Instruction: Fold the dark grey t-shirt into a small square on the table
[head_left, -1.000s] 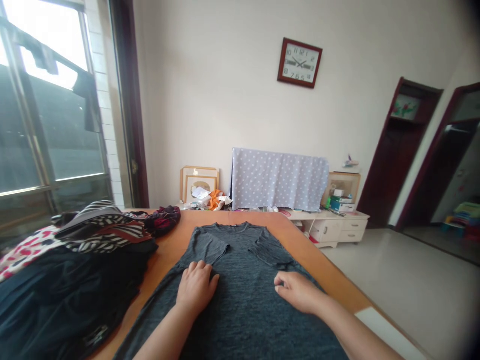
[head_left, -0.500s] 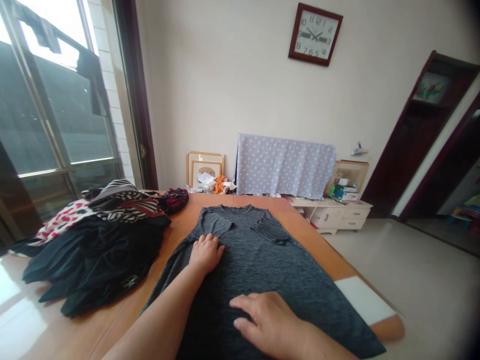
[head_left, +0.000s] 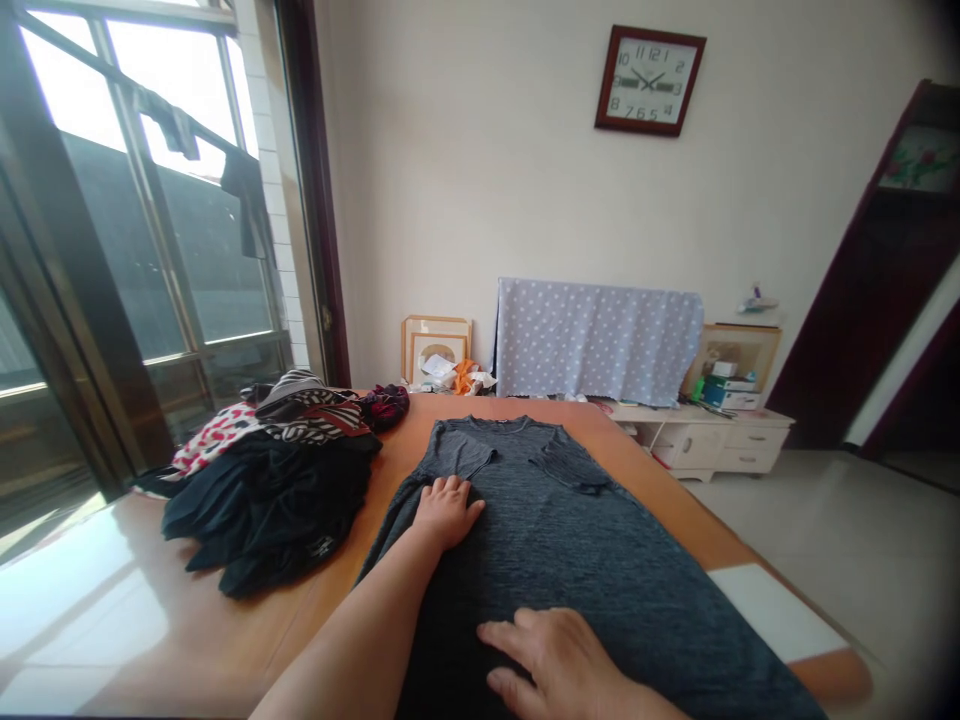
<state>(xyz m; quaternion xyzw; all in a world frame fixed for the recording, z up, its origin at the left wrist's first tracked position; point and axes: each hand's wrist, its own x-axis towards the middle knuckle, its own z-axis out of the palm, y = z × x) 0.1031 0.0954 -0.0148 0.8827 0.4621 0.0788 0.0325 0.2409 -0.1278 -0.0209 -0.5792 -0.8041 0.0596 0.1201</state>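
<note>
Your left hand (head_left: 448, 512) lies palm down on the dark shirt (head_left: 592, 540), thumb apart, nothing clamped, just short of a folded sleeve. Right hand (head_left: 559, 655): fingers and thumb apart over the shirt, nearer you; contact unclear. Left of the grip, a table (head_left: 390, 475) strip separates shirt from clothes pile (head_left: 270, 500). Right: narrower strip, then table edge.

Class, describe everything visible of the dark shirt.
The shirt is dark blue-grey and finely streaked, apparently soft knit. Its curved neckline is at the far end; its short sleeves lie inward over the body. It is spread on the orange-brown table. The left hand rests on it; the right hand is over it, contact unclear.
</note>
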